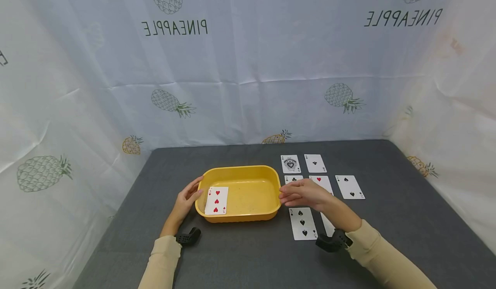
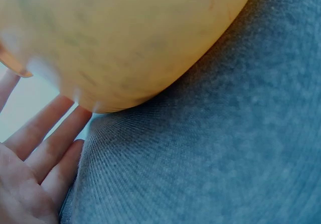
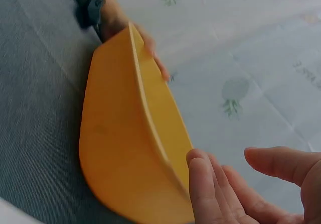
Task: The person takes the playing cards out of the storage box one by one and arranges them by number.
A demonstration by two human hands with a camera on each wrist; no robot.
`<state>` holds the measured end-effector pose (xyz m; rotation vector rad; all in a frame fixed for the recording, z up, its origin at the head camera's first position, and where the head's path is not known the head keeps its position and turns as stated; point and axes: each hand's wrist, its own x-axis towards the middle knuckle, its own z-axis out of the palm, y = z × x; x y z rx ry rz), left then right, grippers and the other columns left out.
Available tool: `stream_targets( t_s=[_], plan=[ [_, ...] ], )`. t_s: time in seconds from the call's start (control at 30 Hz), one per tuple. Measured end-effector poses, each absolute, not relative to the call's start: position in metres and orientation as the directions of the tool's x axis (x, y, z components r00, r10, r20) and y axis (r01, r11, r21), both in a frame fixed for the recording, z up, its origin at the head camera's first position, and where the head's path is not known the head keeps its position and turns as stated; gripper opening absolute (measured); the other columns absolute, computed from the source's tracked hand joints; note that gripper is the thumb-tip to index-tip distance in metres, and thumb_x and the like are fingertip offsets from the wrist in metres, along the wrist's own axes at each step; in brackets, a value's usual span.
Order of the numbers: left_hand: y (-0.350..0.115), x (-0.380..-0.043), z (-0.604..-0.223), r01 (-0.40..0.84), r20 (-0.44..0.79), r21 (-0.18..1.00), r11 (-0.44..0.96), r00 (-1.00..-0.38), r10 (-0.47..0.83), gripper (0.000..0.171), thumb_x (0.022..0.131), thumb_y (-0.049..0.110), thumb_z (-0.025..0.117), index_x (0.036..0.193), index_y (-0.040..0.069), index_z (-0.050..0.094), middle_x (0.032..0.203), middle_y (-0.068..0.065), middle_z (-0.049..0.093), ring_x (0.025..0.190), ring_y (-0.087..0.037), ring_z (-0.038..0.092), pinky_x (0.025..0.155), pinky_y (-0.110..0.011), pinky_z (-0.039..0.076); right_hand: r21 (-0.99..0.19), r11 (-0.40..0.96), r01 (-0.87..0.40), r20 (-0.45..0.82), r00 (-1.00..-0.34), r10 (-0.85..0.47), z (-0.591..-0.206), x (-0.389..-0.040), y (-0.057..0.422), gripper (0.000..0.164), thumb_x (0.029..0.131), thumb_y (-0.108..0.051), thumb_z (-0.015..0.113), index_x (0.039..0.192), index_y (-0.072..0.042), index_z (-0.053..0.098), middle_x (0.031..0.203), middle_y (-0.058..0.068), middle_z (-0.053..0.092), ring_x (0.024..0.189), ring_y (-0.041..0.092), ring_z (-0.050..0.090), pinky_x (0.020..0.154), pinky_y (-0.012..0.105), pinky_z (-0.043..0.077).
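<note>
A yellow tray sits on the dark table with a three of hearts lying face up at its left side. My left hand is at the tray's left end, thumb tip over the rim, and its fairly straight fingers lie along the outer wall. At the opposite end is my right hand; its fingers are extended beside the rim, with the thumb held apart from them. Under and around the right forearm lie playing cards, including a three of spades and a partly covered two of hearts.
At the back right lie an ornate ace and an ace of clubs. A two of spades lies farther right. Another card is mostly hidden by the right wrist. Pineapple-print curtains hang behind and beside the table.
</note>
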<state>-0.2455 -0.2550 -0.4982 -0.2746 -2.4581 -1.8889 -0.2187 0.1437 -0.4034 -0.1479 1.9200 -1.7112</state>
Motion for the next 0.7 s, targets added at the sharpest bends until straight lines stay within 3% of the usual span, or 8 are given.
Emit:
stream_targets(
  t_s=[0.17,0.33,0.53,0.7],
  plan=[
    [-0.25,-0.237,-0.483,0.146,0.117,0.956,0.255,-0.985,0.128,0.051,0.098,0.016,0.053,0.146,0.007,0.04,0.149,-0.021,0.044,0.11,0.019,0.048,0.091,-0.004,0.039,-0.951,0.161,0.263,-0.308,-0.824,-0.476,-0.402,-0.219,0.114,0.05,0.095,-0.02,0.061,0.126,0.018,0.05,0.098,0.012,0.076,0.085,0.012,0.073,0.081,0.029,0.058],
    [-0.252,-0.24,-0.488,0.133,0.105,0.957,0.258,-0.987,0.121,0.051,0.099,0.017,0.054,0.147,0.009,0.04,0.15,-0.019,0.044,0.109,0.02,0.048,0.091,-0.004,0.039,-0.954,0.153,0.258,-0.3,-0.818,-0.491,-0.406,-0.222,0.089,0.047,0.096,-0.016,0.058,0.126,0.019,0.05,0.108,0.021,0.073,0.088,0.014,0.073,0.086,0.034,0.057],
    [-0.254,-0.243,-0.495,0.145,0.118,0.958,0.247,-0.986,0.12,0.05,0.098,0.02,0.055,0.146,0.013,0.042,0.149,-0.016,0.046,0.11,0.019,0.048,0.092,-0.004,0.039,-0.953,0.136,0.272,-0.303,-0.817,-0.491,-0.411,-0.226,0.068,0.047,0.096,-0.016,0.058,0.128,0.017,0.05,0.115,0.026,0.069,0.094,0.019,0.073,0.093,0.04,0.054],
    [-0.254,-0.244,-0.496,0.148,0.121,0.956,0.252,-0.985,0.119,0.05,0.098,0.019,0.055,0.146,0.013,0.042,0.149,-0.017,0.046,0.11,0.019,0.048,0.092,-0.004,0.039,-0.953,0.079,0.293,-0.29,-0.807,-0.514,-0.418,-0.225,0.06,0.046,0.096,-0.021,0.057,0.131,0.009,0.051,0.127,0.024,0.063,0.111,0.027,0.067,0.101,0.044,0.048]
  ],
)
